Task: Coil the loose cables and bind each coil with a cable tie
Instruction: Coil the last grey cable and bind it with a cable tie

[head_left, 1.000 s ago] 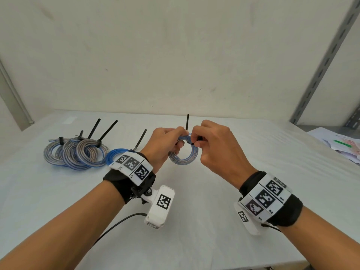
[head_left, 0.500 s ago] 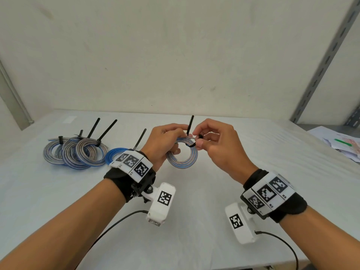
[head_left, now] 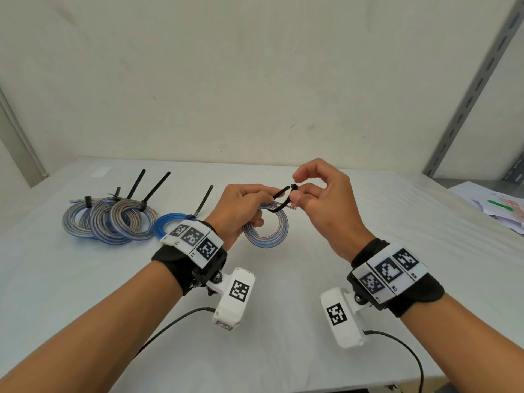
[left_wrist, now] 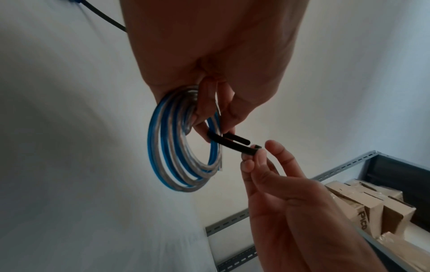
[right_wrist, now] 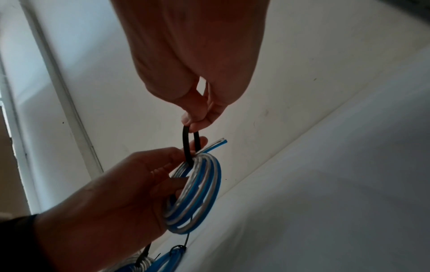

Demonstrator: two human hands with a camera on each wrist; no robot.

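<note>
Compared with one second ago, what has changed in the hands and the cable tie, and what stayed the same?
The right hand has lifted up and to the right, bending the black cable tie from upright into a loop over the coil; it now pinches the tie's end. The left hand still holds the coil at the same place. The tied coils on the table have not moved.

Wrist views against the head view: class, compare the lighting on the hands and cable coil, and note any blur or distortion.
Head view: evenly lit, sharp; left hand, right hand and cable coil clear, shelf post bowed by the wide lens. Left wrist view: hand backlit, dark, corners dim. Right wrist view: palm shadowed, wall edge soft and slanted.
</note>
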